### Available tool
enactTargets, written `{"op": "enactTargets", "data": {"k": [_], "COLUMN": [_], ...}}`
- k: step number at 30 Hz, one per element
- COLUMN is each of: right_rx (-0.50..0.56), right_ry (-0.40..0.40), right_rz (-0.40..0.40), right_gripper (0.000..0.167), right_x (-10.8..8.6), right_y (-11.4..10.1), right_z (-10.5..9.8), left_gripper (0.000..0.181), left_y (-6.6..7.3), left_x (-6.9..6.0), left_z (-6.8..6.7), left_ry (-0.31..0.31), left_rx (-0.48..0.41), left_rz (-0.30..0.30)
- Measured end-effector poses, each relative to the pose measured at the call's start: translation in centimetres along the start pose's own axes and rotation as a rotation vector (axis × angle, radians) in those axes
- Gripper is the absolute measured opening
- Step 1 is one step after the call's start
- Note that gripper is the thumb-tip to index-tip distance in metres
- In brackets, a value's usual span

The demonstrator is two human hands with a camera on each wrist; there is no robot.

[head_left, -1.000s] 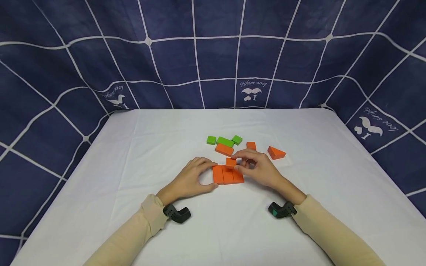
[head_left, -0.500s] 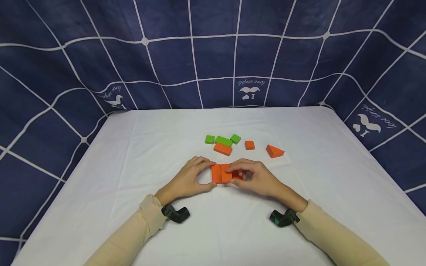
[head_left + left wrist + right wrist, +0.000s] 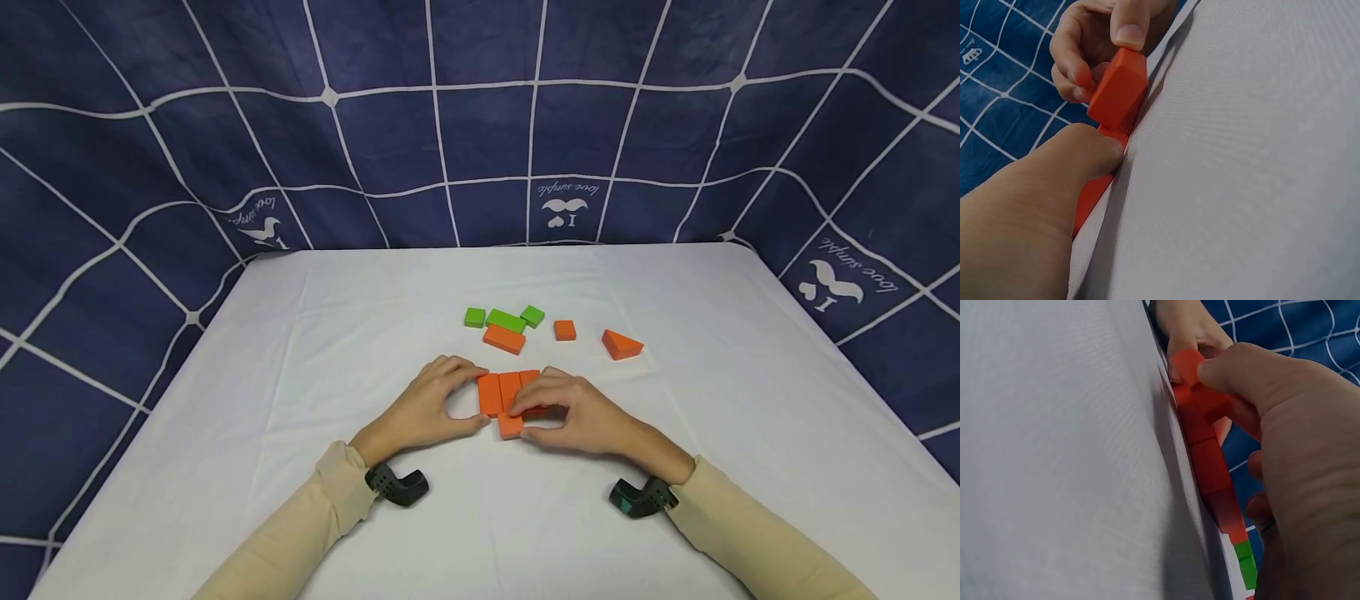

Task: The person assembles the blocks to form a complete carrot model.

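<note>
Three orange rectangular blocks lie side by side in a row (image 3: 510, 390) in the head view. My left hand (image 3: 423, 408) holds the leftmost block (image 3: 490, 395), fingertips at its far end and thumb at its near end. My right hand (image 3: 581, 410) pinches a small orange block (image 3: 511, 427) at the near edge of the row, in front of the middle block. Its fingers hide part of the right-hand block. In the left wrist view the small block (image 3: 1120, 90) sits under the right thumb, close to my left thumb (image 3: 1100, 150).
Behind the row lie an orange rectangular block (image 3: 504, 339), a green rectangular block (image 3: 506, 321) and two small green blocks (image 3: 475, 317). Farther right are a small orange block (image 3: 565, 330) and an orange triangular block (image 3: 622, 344). A white cloth (image 3: 375, 317) covers the table.
My right hand has carried the small orange block from over the far end of the row toward me, to its near edge. The left hand has stayed at the leftmost block.
</note>
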State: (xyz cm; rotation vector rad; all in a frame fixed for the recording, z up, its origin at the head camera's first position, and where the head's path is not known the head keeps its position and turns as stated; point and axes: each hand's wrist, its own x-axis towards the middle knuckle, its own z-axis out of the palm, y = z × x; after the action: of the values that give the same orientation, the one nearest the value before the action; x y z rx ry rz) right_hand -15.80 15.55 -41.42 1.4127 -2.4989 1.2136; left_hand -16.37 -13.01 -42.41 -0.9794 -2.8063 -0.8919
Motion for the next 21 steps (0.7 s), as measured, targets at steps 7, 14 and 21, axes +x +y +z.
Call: {"op": "enactTargets", "data": {"k": [7, 14, 21], "right_rx": [-0.055, -0.103, -0.119], "right_ry": [-0.024, -0.02, -0.017], "right_rz": [-0.009, -0.049, -0.062], "right_gripper": [0.023, 0.022, 0.019], "right_x": [0.06, -0.08, 0.02], "right_y": [-0.07, 0.16, 0.2], "right_z": [0.2, 0.36, 0.39], "left_gripper": [0.062, 0.063, 0.063], "left_y": [0.11, 0.06, 0.08], "left_x": [-0.08, -0.06, -0.01], "left_z": [-0.02, 0.06, 0.02], "left_ry": [0.01, 0.003, -0.001], "left_rx": [-0.003, 0.001, -0.001], "left_rz": [0.003, 0.003, -0.004]}}
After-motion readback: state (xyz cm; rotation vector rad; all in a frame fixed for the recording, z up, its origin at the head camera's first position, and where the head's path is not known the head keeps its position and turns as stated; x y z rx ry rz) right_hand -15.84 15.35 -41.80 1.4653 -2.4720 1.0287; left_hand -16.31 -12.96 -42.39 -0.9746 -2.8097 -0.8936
